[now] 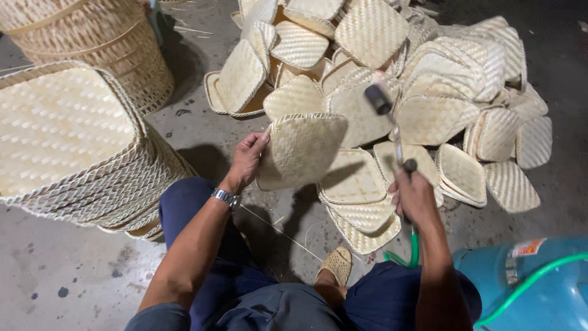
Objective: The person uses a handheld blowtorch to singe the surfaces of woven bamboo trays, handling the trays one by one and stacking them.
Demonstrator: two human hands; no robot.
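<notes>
Left hand: the left hand (248, 160) pinches the left edge of a woven bamboo tray (301, 149), thumb on top and fingers curled behind the rim, holding it up off the floor and tilted toward the person.
Wristwatch: a metal wristwatch (226, 197) sits on that same wrist, just below the hand.
Right hand: the right hand (413, 196) is closed in a fist around the grip of a torch tool (390, 125), whose thin metal stem rises to a dark nozzle head; the head is blurred.
Held tray: its rounded-square underside faces up, at the centre of the view, between the two hands and just left of the nozzle, apart from it.
Hose: a green hose (414, 250) drops from below the right fist and curls along the floor; another loop of it lies across a blue gas cylinder (530, 285) at the lower right corner.
Pile ahead: a loose heap of trays (429, 86) of the same weave spreads over the concrete floor (55, 270) beyond the hands, some face up, some face down.
Left side: a tall nested stack of larger trays (67, 141) stands by the person's left knee, with a round woven basket (98, 37) behind it.
Below: dark blue trousers (202, 245) and a tan woven shoe (336, 265) show, the person seated low.
</notes>
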